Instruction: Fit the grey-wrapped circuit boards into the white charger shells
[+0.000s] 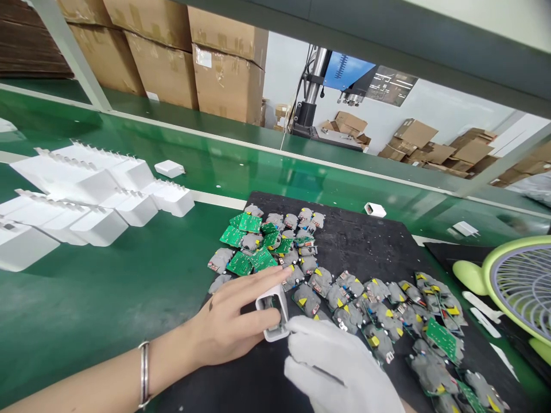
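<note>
A white plastic charger housing (275,292), hollow with its open end facing me, is held over the black mat. My left hand (235,315), bare with a metal bracelet at the wrist, grips it between thumb and fingers. The thumb lies at the opening and hides part of the inside. In a white glove, my right hand (340,361) has its fingers closed at the housing's right lower edge. Just beyond both hands lie several circuit boards covered in grey compound (321,281), some with yellow parts. A few boards with the green side up (252,261) rest among them.
White housings (99,223) stand in rows on the green table at left. Single white adapters (375,210) lie near the back. A green fan (520,287) stands at the right edge of the black mat (353,244). Overhead runs a shelf beam (344,34); cardboard boxes (228,80) are stacked behind.
</note>
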Demonstrator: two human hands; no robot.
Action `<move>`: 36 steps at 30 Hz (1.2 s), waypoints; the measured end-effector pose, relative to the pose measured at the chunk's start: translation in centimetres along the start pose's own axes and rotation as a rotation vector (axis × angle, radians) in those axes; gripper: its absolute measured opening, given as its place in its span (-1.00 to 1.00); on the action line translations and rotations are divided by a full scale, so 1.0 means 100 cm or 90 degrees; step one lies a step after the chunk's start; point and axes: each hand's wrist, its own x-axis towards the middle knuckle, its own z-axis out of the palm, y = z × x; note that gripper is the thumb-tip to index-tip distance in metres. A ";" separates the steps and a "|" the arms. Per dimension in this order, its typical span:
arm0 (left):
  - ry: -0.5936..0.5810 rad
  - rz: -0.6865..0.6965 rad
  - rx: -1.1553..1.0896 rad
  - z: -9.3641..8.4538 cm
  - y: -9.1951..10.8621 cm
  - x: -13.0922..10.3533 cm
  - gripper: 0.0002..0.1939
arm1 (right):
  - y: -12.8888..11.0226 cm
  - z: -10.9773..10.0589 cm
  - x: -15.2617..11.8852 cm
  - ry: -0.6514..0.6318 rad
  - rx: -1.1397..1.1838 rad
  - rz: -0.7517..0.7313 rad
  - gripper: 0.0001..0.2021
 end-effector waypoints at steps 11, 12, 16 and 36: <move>0.076 -0.002 0.047 0.001 0.002 -0.002 -0.77 | -0.007 -0.021 -0.003 0.092 -0.191 -0.067 -0.69; 0.085 -0.001 0.053 0.000 0.001 -0.001 -0.78 | -0.008 -0.020 -0.003 0.099 -0.195 -0.064 -0.68; 0.101 -0.013 0.066 -0.001 0.003 0.003 -0.80 | -0.007 -0.020 -0.003 0.135 -0.132 0.037 -0.66; -0.150 -0.621 -0.633 -0.003 0.047 0.006 -0.28 | -0.022 -0.008 0.023 -0.062 0.710 0.555 -0.42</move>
